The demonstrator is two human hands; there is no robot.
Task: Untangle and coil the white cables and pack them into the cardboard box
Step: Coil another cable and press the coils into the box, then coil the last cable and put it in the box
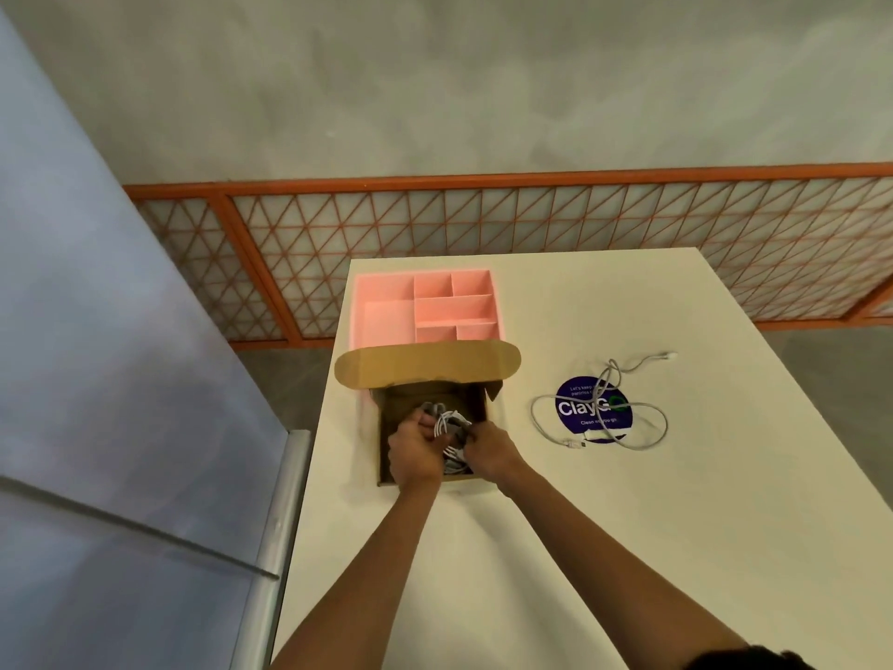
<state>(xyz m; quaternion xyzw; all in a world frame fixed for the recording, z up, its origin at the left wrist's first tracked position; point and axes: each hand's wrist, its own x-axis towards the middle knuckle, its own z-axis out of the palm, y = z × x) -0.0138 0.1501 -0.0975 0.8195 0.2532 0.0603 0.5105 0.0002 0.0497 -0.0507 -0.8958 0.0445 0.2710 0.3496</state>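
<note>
- A cream table [628, 524] stands before an orange lattice railing [531, 220], with grey floor beyond.
- A bundle of white cables [447, 423] sits inside the open cardboard box [384, 442] near the table's left edge, the box's flap [425, 367] folded back.
- The left hand [414, 452] and right hand [488, 449] both reach into the box, fingers curled and closed around the bundle from either side.
- A second, loose white cable [599, 418] sprawls uncoiled to the right, well apart from the box, lying across a round dark-blue sticker [570, 396].
- A pink divided organiser tray [386, 316] sits just behind the flap.
</note>
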